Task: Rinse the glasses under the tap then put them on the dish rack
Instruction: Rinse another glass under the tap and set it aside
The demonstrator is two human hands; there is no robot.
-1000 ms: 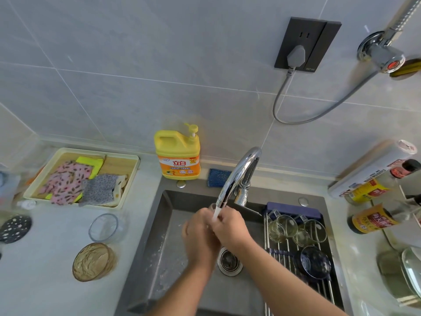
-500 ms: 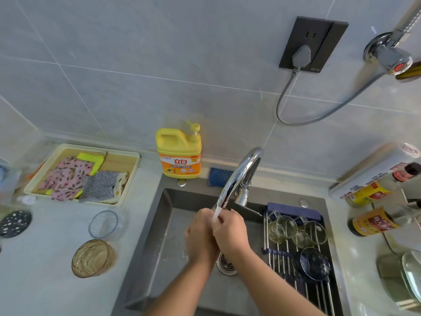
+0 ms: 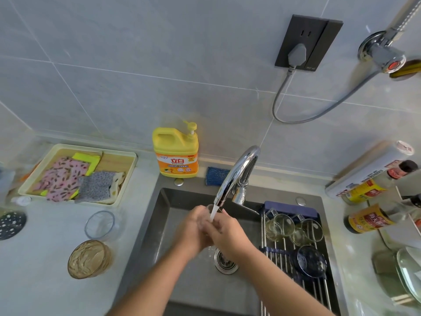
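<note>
- While water ran from the tap [image 3: 237,176], I had both hands over the middle of the sink [image 3: 164,215], so I judged that rinsing was the step.
- To rinse well, I thought the glass [image 3: 208,209] should turn slowly under the stream, mouth up, then tip to pour out.
- My left hand [image 3: 196,229] was curled round the glass from the left side, fingers pressed close.
- My right hand [image 3: 224,231] was cupped against it from the right, touching the left hand. I could not tell how tightly it held.
- The glass was mostly hidden between my hands; only a bit of rim showed by the stream.
- Two clear glasses [image 3: 293,226] and a dark glass [image 3: 309,261] lay on the dish rack [image 3: 273,249] at the sink's right edge.
- Two more, a clear glass [image 3: 100,224] and an amber glass [image 3: 88,258], waited on the worktop by the sink's left edge.
</note>
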